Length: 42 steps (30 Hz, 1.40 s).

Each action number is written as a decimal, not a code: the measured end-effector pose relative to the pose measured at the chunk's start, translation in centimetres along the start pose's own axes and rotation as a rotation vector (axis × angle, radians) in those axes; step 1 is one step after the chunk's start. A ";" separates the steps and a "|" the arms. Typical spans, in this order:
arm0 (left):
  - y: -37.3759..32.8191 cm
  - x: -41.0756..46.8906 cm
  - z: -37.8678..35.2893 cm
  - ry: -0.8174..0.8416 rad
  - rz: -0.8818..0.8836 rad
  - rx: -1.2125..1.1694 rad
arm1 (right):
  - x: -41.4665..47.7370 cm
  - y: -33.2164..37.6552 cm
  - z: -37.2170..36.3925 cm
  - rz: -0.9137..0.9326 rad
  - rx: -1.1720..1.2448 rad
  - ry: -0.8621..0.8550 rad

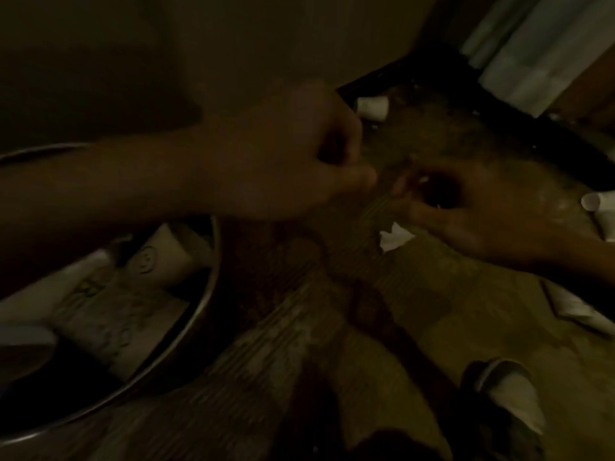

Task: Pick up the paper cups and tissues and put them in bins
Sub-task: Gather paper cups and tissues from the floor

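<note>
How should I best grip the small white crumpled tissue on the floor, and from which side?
Probably pinch the small white crumpled tissue by its raised folds, from above: it lies low on the floor. The right hand is nearest.

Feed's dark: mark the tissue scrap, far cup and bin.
tissue scrap [396,237]: head view, its white middle.
far cup [372,108]: head view, its side wall.
bin [209,281]: head view, its metal rim.

This is looking like a dim room in a home, where pale curtains [532,54] are hanging in the far corner and a metal-rimmed bin [199,301] is standing on worn wood-grain floor [432,311].
</note>
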<state>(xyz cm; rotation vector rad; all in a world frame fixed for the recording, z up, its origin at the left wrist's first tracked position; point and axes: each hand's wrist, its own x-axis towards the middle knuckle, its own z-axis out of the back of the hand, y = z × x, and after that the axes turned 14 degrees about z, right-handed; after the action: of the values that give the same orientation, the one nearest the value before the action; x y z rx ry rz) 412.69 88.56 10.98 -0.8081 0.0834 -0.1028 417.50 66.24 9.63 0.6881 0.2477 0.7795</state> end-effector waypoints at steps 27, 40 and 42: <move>3.5 19.1 -32.6 0.092 0.835 -0.097 | -1.9 -33.3 -5.4 -0.617 0.570 0.048; -4.4 23.4 -38.0 -0.129 1.058 -0.699 | -4.7 -34.7 -1.1 -0.603 1.249 -0.276; -5.6 23.7 -39.0 -0.075 1.036 -0.828 | -6.2 -34.9 0.2 -0.599 1.252 -0.262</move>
<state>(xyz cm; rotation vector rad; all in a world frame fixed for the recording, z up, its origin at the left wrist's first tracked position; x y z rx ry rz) 431.47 53.85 -12.58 -1.4946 0.4824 1.0002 432.93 43.94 -13.24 1.7674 0.6769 -0.1438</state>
